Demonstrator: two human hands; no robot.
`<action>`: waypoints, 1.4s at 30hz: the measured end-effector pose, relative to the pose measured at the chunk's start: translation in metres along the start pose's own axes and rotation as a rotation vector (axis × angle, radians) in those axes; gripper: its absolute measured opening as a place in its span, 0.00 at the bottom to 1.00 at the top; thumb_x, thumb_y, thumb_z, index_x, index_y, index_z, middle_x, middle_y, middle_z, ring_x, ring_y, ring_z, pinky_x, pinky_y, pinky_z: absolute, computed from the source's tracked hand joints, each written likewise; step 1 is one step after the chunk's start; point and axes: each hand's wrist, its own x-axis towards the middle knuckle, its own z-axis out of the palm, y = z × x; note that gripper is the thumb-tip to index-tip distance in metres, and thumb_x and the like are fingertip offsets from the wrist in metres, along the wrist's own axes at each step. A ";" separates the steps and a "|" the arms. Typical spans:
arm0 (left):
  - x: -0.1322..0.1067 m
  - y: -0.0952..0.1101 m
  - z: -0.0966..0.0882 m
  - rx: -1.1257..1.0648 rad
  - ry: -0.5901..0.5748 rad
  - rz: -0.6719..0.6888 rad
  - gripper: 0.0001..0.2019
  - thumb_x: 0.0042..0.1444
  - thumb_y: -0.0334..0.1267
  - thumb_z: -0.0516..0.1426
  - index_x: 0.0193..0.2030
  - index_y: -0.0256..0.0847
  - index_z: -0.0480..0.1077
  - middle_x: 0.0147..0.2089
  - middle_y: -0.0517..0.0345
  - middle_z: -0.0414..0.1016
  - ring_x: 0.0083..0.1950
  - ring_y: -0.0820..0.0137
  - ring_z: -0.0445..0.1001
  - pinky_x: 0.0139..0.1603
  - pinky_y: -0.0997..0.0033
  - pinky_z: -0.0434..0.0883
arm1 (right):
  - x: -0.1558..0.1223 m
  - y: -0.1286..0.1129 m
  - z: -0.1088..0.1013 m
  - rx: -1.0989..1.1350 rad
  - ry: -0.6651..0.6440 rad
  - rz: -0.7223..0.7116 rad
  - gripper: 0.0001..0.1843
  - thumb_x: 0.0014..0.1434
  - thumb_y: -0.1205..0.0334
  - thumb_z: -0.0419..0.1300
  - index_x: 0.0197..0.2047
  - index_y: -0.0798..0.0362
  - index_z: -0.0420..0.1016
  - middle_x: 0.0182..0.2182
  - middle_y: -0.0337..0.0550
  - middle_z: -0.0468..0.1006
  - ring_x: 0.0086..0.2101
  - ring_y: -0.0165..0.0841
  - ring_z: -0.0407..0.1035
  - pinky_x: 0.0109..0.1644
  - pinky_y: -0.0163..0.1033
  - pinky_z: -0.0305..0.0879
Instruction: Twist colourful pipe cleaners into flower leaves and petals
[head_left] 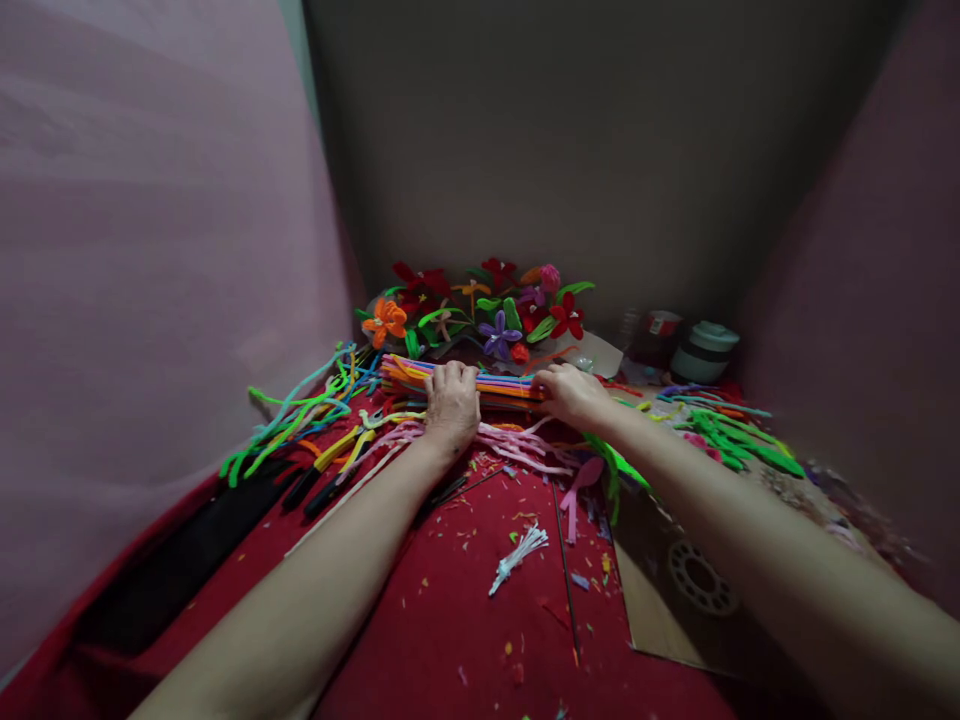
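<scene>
The bundle of fuzzy sticks [465, 382] lies flat on the red cloth [465, 600] in front of the fuzzy flowers [480, 305], the left hand [452, 405] and right hand [574, 395] each curl their fingers tight over it, and the lidded jar [703, 352] far to the right hides its insides.

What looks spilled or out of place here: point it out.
Coloured scraps litter the red cloth, and loose pipe cleaners sprawl tangled at the left, unlike the neat bundle gripped by the left hand and right hand.

One bundle of pipe cleaners [465, 380], one orange flower [385, 321], one purple flower [499, 333], two jars [703, 352] and one cardboard sheet [651, 605].
</scene>
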 end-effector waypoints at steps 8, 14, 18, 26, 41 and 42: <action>0.001 -0.005 0.006 -0.049 -0.069 0.049 0.14 0.54 0.29 0.50 0.47 0.36 0.65 0.47 0.48 0.68 0.49 0.59 0.63 0.47 0.61 0.61 | 0.004 0.009 0.003 -0.013 0.023 0.048 0.14 0.55 0.67 0.51 0.43 0.47 0.71 0.38 0.43 0.75 0.37 0.35 0.68 0.36 0.35 0.57; 0.000 -0.004 0.006 -0.142 -0.088 0.139 0.16 0.53 0.30 0.50 0.49 0.37 0.66 0.51 0.47 0.68 0.52 0.59 0.62 0.50 0.59 0.59 | 0.003 0.002 0.002 -0.119 0.062 0.029 0.12 0.57 0.62 0.51 0.37 0.48 0.76 0.42 0.47 0.70 0.43 0.37 0.62 0.40 0.36 0.57; -0.002 -0.001 0.008 -0.138 -0.160 0.227 0.21 0.53 0.30 0.50 0.55 0.41 0.63 0.56 0.47 0.66 0.57 0.59 0.60 0.54 0.52 0.54 | 0.002 -0.003 -0.001 -0.229 0.066 -0.060 0.13 0.58 0.63 0.50 0.38 0.50 0.76 0.41 0.48 0.71 0.42 0.38 0.61 0.41 0.38 0.56; -0.005 0.001 0.012 -0.075 -0.184 0.263 0.22 0.54 0.30 0.47 0.57 0.38 0.60 0.58 0.45 0.65 0.59 0.58 0.60 0.58 0.47 0.48 | 0.003 -0.004 0.002 -0.307 0.067 -0.091 0.15 0.59 0.66 0.47 0.38 0.57 0.75 0.40 0.54 0.72 0.43 0.40 0.61 0.42 0.41 0.53; -0.007 0.002 0.015 -0.064 -0.209 0.253 0.23 0.54 0.28 0.46 0.58 0.39 0.61 0.58 0.43 0.64 0.59 0.57 0.60 0.59 0.43 0.49 | -0.017 0.009 -0.025 -0.450 -0.003 -0.044 0.14 0.57 0.71 0.48 0.40 0.58 0.73 0.37 0.55 0.77 0.41 0.42 0.67 0.41 0.44 0.52; -0.007 0.001 0.016 -0.067 -0.208 0.254 0.23 0.54 0.28 0.47 0.58 0.39 0.61 0.58 0.43 0.64 0.59 0.57 0.59 0.59 0.43 0.49 | -0.021 0.012 -0.032 -0.456 -0.010 -0.002 0.13 0.56 0.71 0.49 0.40 0.57 0.74 0.36 0.55 0.77 0.41 0.42 0.67 0.41 0.44 0.52</action>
